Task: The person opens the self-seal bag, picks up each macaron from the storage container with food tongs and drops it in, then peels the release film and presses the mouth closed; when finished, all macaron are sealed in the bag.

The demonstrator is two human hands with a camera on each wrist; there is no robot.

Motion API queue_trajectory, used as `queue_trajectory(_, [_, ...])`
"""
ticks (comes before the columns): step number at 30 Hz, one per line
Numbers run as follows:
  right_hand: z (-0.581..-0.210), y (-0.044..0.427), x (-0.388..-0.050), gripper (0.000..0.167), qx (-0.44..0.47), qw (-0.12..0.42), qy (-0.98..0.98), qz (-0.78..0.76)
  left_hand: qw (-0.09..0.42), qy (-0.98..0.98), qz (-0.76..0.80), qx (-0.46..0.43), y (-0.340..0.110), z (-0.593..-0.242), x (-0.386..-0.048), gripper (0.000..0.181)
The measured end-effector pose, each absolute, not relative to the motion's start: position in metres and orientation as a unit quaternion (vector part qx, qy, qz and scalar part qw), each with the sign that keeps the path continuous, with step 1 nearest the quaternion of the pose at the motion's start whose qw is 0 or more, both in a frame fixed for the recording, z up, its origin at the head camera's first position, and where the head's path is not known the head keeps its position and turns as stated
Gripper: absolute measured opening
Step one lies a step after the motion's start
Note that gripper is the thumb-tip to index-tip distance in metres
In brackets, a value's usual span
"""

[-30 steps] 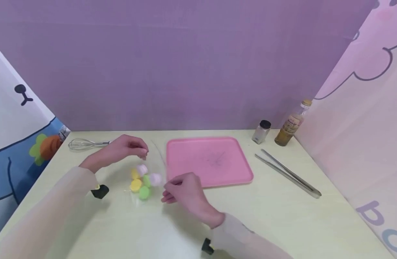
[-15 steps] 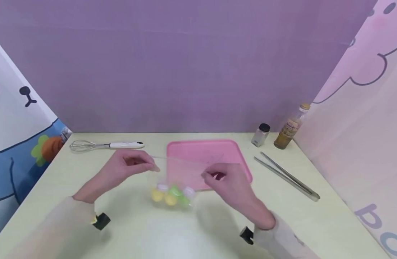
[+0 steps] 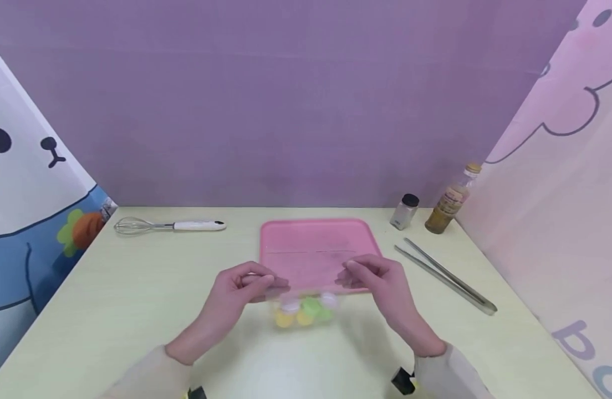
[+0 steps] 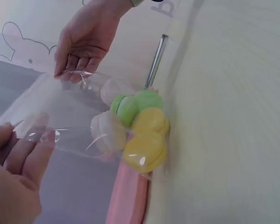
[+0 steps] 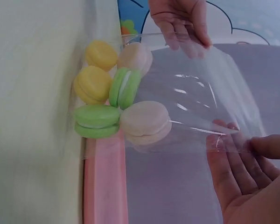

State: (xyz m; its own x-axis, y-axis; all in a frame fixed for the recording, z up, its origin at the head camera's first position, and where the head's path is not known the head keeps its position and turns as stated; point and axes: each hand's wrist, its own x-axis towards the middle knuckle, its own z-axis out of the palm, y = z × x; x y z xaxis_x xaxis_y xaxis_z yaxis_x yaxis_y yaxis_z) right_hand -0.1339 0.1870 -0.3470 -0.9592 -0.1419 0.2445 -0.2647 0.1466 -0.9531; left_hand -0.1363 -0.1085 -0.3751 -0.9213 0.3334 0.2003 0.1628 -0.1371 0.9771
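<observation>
A clear plastic bag (image 5: 191, 98) hangs between my two hands, its sides pinched between thumb and fingers. My left hand (image 3: 238, 293) grips the left side and my right hand (image 3: 383, 282) the right. Yellow, green and pale pink macarons (image 4: 144, 151) are gathered at the bottom of the bag, several in all. In the head view the macarons (image 3: 306, 311) hang just in front of the pink tray (image 3: 311, 235). The clear film is hard to make out there, though both wrist views show it plainly.
A whisk (image 3: 196, 225) lies at the back left of the table (image 3: 161, 277). To the right of the tray are metal tongs (image 3: 448, 277). A small black-lidded jar (image 3: 404, 211) and a corked bottle of amber liquid (image 3: 448, 205) stand at the back right.
The bag of macarons has come up off the table at the left and moved right, to the front of the tray. Both hands have moved right with it.
</observation>
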Motion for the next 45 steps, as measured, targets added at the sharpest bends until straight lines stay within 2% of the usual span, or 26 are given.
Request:
queue_trajectory(5, [-0.356, 0.188, -0.136, 0.025, 0.088, 0.021, -0.746, 0.660, 0.053, 0.624, 0.771, 0.113, -0.097, -0.384, -0.134, 0.023])
queue_trajectory(10, [-0.362, 0.186, -0.134, 0.023, 0.056, 0.006, -0.739, 0.672, 0.047, 0.621, 0.781, 0.047, -0.092, -0.389, -0.130, 0.022])
queue_trajectory(14, [-0.362, 0.185, -0.133, 0.022, 0.057, 0.019, -0.753, 0.655, 0.038, 0.618, 0.784, 0.034, -0.090, -0.388, -0.127, 0.022])
queue_trajectory(18, [-0.359, 0.186, -0.131, 0.027, 0.084, 0.053, -0.765, 0.637, 0.033, 0.612, 0.789, 0.036, -0.087, -0.386, -0.124, 0.019])
queue_trajectory(21, [-0.356, 0.185, -0.131, 0.033, 0.122, 0.103, -0.756, 0.634, 0.027, 0.610, 0.791, 0.040, -0.086, -0.385, -0.123, 0.017])
queue_trajectory(24, [-0.350, 0.179, -0.131, 0.038, 0.195, 0.206, -0.751, 0.596, 0.022, 0.613, 0.789, 0.043, -0.085, -0.384, -0.122, 0.017])
queue_trajectory(27, [-0.342, 0.166, -0.134, 0.031, 0.293, 0.325, -0.744, 0.505, 0.024, 0.612, 0.789, 0.047, -0.084, -0.382, -0.122, 0.017])
queue_trajectory(29, [-0.336, 0.155, -0.138, 0.024, 0.354, 0.373, -0.738, 0.436, 0.024, 0.613, 0.788, 0.047, -0.084, -0.381, -0.121, 0.018])
queue_trajectory(31, [-0.333, 0.143, -0.142, 0.022, 0.401, 0.369, -0.741, 0.393, 0.024, 0.612, 0.789, 0.048, -0.084, -0.381, -0.122, 0.017])
queue_trajectory(34, [-0.332, 0.127, -0.147, 0.024, 0.430, 0.332, -0.767, 0.341, 0.024, 0.617, 0.785, 0.050, -0.084, -0.382, -0.122, 0.017])
queue_trajectory(40, [-0.335, 0.111, -0.153, 0.027, 0.405, 0.280, -0.818, 0.298, 0.027, 0.622, 0.780, 0.070, -0.083, -0.385, -0.122, 0.018])
queue_trajectory(45, [-0.339, 0.106, -0.156, 0.023, 0.388, 0.277, -0.818, 0.323, 0.032, 0.622, 0.777, 0.093, -0.081, -0.386, -0.123, 0.022])
